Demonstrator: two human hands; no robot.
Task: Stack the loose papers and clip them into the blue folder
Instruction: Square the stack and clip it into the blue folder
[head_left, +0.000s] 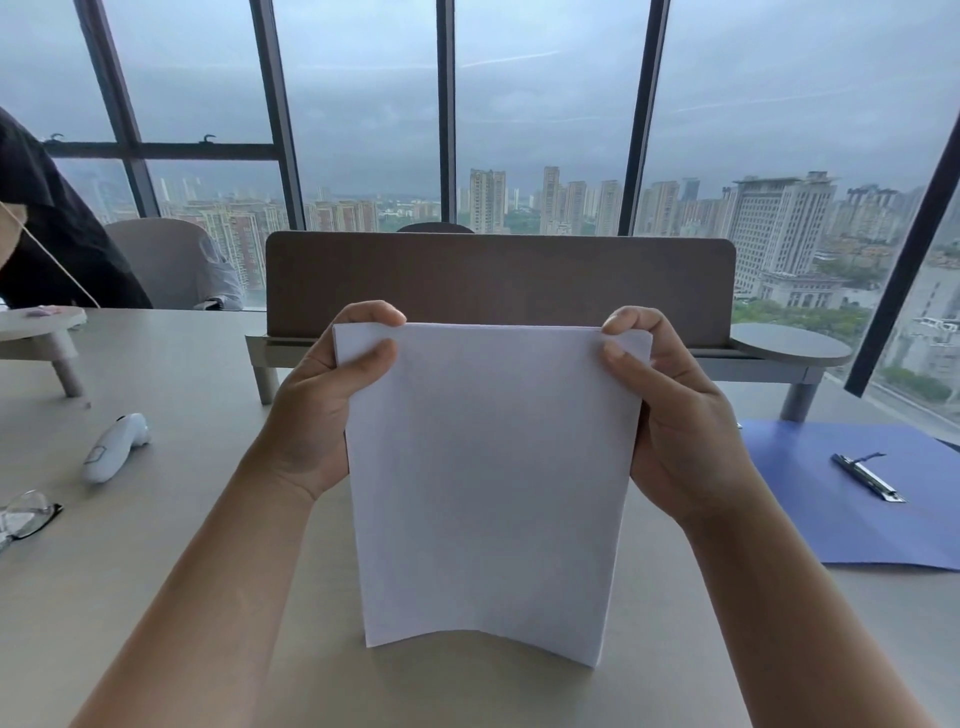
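A stack of white papers (488, 483) stands upright on its bottom edge on the beige table, slightly bowed at the bottom. My left hand (327, 400) grips its upper left corner, thumb on the front. My right hand (670, 405) grips the upper right corner the same way. The blue folder (852, 525) lies open flat on the table to the right, apart from the papers. A metal clip (866, 476) sits on the folder's inside.
A white handheld controller (115, 447) and a pair of glasses (26, 517) lie at the left. A brown desk divider (498, 280) on a low shelf stands behind the papers. A person in dark clothes (47, 234) sits at far left.
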